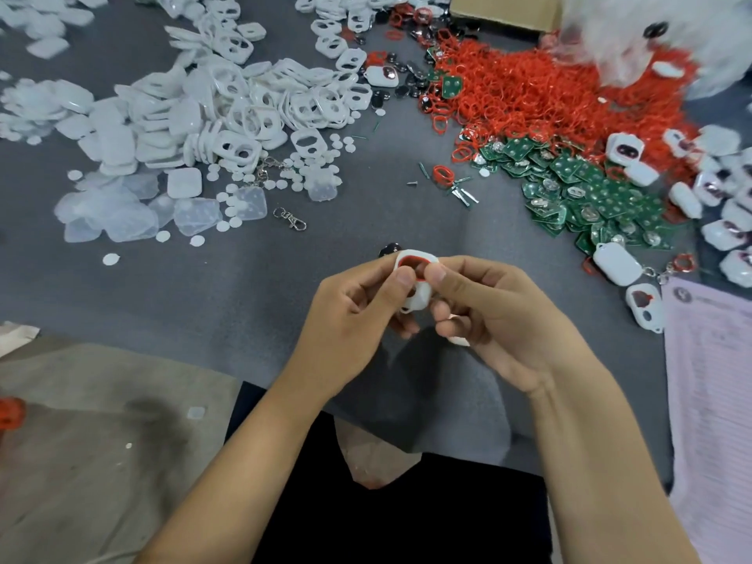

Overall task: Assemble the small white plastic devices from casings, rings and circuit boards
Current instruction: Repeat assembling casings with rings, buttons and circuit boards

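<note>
- The left hand (350, 315) and the right hand (488, 315) both have their grip clamped on one small white casing (419, 278), held above the grey tabletop (244, 287) just in front of the person's body.
- Both thumbs press on the casing's upper face, side by side, where a red ring (413, 262) sits in the oval window; the remaining fingers curl beneath it, and how they lie there is hidden.
- The casing's long axis runs away from the person and slightly upward: the windowed end points to the far side of the tabletop, and the end with a small loop points down toward the palms.
- Its open face is tilted up toward the camera.
- Judged from this, the ring is being seated in the window.
- Uneven thumb pressure could leave one side of the ring proud of the rim, or pop it out altogether.
- A thumb slip could flick the casing onto the tabletop, as the hold is only at its edges.
- Just beyond the casing a small dark round part (388, 250) lies on the tabletop.
- Farther out to the left lies a heap of white casings (244, 116); to the right a pile of red rings (549, 95) and green circuit boards (590, 189).
- Assembled white devices (616, 264) lie at the far right, beside a printed sheet (712, 360).
</note>
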Tool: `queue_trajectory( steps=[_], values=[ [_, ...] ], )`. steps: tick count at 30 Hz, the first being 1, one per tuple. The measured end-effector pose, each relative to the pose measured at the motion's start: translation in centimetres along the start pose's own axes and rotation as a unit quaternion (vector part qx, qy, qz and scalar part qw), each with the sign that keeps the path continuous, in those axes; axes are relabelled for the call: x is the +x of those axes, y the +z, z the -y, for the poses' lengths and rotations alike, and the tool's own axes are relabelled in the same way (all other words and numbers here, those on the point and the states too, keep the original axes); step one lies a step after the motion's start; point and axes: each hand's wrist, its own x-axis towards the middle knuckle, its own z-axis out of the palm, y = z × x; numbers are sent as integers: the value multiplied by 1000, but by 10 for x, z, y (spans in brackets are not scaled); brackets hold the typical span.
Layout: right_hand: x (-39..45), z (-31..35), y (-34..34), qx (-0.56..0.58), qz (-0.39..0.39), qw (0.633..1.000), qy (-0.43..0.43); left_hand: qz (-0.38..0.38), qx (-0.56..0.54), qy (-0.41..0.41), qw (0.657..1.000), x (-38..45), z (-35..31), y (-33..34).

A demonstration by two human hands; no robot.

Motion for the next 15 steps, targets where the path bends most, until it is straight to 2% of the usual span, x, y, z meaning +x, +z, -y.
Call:
queue_trajectory(
  steps=[6, 15],
  values=[
    [2, -1, 1, 72, -15, 996, 42, 1, -5, -13, 1000, 0, -3, 1],
    [5, -9, 3, 67, -2, 998, 6, -15, -26, -33, 999, 2, -5, 0]
  ],
)
